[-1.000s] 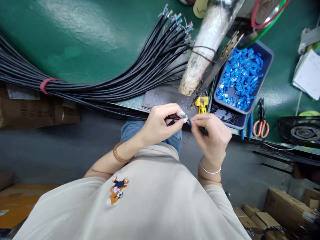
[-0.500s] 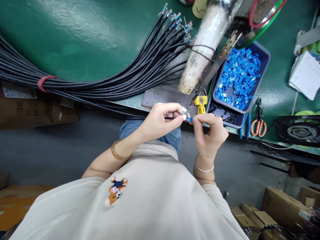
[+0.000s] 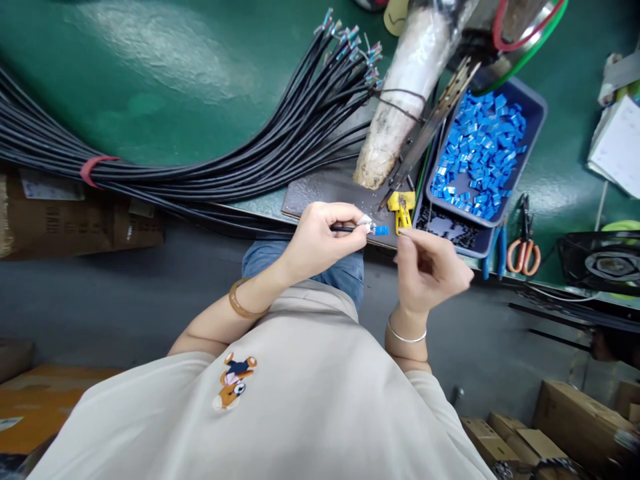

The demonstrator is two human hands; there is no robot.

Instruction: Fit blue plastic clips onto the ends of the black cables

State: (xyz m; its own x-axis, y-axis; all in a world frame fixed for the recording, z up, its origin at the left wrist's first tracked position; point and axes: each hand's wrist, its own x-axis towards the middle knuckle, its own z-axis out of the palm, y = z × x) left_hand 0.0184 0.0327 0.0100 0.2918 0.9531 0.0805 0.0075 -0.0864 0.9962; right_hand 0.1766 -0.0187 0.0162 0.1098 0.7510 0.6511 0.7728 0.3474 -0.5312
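Observation:
My left hand (image 3: 327, 237) is closed on the end of a black cable (image 3: 341, 229), thumb and fingers pinched together. White wrapping covers a fingertip or two there. A small blue connector (image 3: 381, 230) sits at the cable's tip, with thin wires running into it just past my fingers. To the right of the connector, apart from it, is my right hand (image 3: 433, 270). Its thumb and forefinger are curled into a pinch; anything between them is too small to make out. Just above that hand lies a yellow tool (image 3: 401, 207), on the bench's near edge.
A bundle of black cables (image 3: 200, 177) with stripped ends crosses the green bench (image 3: 175, 60). A bin of blue connectors (image 3: 535, 127) overlaps a tray of small black parts (image 3: 470, 248). Orange-handled scissors (image 3: 523, 257), blue-handled pliers (image 3: 500, 253) and a white-wrapped post (image 3: 395, 107) are nearby.
My right hand has come off the blue connector and moved a little to the right, leaving the connector in plain sight. My left hand keeps its hold on the cable.

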